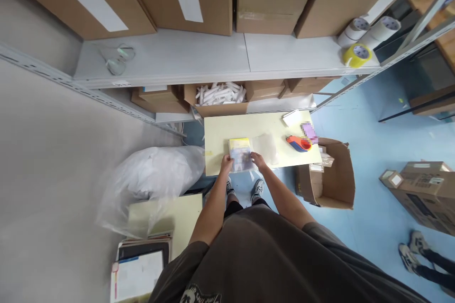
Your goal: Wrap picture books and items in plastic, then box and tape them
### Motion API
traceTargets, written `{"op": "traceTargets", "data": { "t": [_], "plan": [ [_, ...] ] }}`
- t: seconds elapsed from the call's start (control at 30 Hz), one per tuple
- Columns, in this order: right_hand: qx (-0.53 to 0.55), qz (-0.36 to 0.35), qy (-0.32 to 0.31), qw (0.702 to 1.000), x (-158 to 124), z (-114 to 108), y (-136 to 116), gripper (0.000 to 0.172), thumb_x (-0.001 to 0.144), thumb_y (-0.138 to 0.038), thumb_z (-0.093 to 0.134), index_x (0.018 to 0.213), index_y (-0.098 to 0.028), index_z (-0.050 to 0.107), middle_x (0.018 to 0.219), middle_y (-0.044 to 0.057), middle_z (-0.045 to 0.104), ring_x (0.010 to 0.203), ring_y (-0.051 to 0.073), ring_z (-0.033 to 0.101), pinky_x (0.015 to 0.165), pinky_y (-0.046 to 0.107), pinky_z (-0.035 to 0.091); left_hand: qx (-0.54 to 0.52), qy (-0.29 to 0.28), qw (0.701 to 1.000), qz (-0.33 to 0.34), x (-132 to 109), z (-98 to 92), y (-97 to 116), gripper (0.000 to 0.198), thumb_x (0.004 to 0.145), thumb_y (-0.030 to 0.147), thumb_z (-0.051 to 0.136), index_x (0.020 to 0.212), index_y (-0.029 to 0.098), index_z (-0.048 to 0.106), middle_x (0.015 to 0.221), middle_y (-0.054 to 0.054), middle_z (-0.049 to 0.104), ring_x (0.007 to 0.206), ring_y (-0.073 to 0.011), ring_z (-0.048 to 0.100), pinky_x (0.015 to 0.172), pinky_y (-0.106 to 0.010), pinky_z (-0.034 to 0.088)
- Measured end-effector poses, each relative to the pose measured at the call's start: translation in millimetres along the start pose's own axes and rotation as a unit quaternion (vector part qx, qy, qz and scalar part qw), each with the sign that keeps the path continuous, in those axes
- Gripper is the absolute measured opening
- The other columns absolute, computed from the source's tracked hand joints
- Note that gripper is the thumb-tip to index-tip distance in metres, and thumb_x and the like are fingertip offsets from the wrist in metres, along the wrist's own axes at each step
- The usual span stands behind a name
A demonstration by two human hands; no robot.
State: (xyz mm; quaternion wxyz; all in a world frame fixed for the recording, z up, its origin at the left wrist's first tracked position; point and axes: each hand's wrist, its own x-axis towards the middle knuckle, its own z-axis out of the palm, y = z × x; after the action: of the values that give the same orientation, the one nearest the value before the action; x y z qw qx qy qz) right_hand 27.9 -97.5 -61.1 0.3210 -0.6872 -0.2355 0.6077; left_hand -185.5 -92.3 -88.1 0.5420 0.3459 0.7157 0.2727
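Note:
A flat rectangular packet (241, 155), yellow along its far edge and bluish-grey below, lies at the near edge of the pale yellow table (220, 128). My left hand (226, 164) grips its left edge. At its right edge, the fingers of my right hand (258, 160) are closed on the packet. Just right of it is a translucent white plastic sheet or bag (266, 147). Further right are an orange and blue tape dispenser (299, 143), a purple item (309, 131) and a small white box (292, 118).
Behind the table, a grey shelf (199, 57) holds cardboard boxes, glasses (120, 59) and tape rolls (357, 55). Below it sits a box of white pieces (221, 93). An open carton (336, 175) stands right, a plastic bag (156, 175) left. Another person's shoes (412, 250) show lower right.

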Motion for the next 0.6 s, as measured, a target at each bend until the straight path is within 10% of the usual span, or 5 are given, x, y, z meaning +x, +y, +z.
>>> {"op": "traceTargets", "data": {
  "t": [0.27, 0.6],
  "plan": [
    [0.079, 0.041, -0.065, 0.994, 0.4, 49.0, -13.3, 0.048, 0.079, -0.052, 0.078, 0.117, -0.022, 0.08, 0.125, 0.015, 0.079, 0.127, 0.031, 0.07, 0.105, 0.045, 0.055, 0.065, 0.006, 0.993, 0.103, -20.9, -35.5, 40.9, 0.049, 0.091, 0.016, 0.068, 0.14, 0.02, 0.065, 0.128, -0.012, 0.077, 0.107, -0.0238, 0.075, 0.099, -0.034, 0.056],
    [0.011, -0.118, 0.087, 0.989, -23.9, -37.4, -31.5, 0.062, 0.095, -0.061, 0.054, 0.135, -0.018, 0.073, 0.15, 0.017, 0.068, 0.138, 0.028, 0.065, 0.102, 0.036, 0.057, 0.249, -0.103, 0.947, 0.173, -51.7, 80.3, 62.6, 0.06, 0.098, 0.034, 0.07, 0.154, 0.019, 0.06, 0.156, -0.019, 0.06, 0.146, -0.0354, 0.054, 0.123, -0.044, 0.04]
  ]
}}
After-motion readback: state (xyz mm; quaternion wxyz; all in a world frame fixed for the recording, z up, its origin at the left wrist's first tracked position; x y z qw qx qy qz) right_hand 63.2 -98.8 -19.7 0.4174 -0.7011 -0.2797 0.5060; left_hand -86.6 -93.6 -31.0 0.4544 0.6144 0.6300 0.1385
